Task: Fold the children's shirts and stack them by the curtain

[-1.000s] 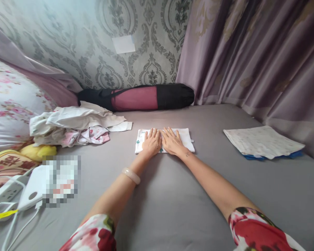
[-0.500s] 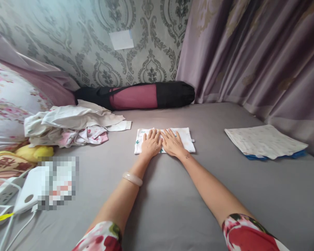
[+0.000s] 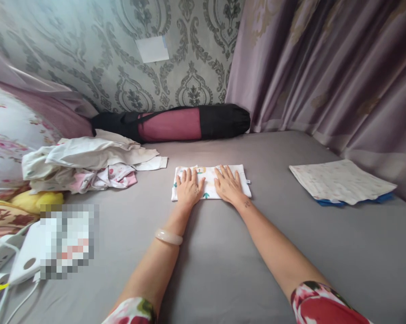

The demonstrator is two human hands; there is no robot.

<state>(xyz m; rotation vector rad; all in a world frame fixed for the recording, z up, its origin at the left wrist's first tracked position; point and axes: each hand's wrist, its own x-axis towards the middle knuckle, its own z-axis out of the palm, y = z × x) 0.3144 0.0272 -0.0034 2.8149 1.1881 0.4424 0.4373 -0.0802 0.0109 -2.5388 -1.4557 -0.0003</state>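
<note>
A white printed cloth (image 3: 209,181), folded into a flat rectangle, lies on the grey bed sheet (image 3: 223,252). My left hand (image 3: 190,186) rests palm down on its left half, fingers stretched out and slightly spread. On the right half my right hand (image 3: 228,183) lies flat too, its fingers apart. Between the two hands a strip of the print shows, with green and yellow marks. A small tag sticks out at the cloth's right edge. Neither hand grips the fabric.
Rumpled baby clothes (image 3: 98,157) lie to the left. Beyond them stretches a black and maroon long bag (image 3: 171,123) along the wall. A folded patterned cloth (image 3: 341,180) with blue beneath is at right. A white power strip (image 3: 2,258) and cables sit at lower left.
My hands have slid apart on the folded cloth, the left one leftward and the right one slightly rightward. More of the print shows between them. The view has shifted a little.
</note>
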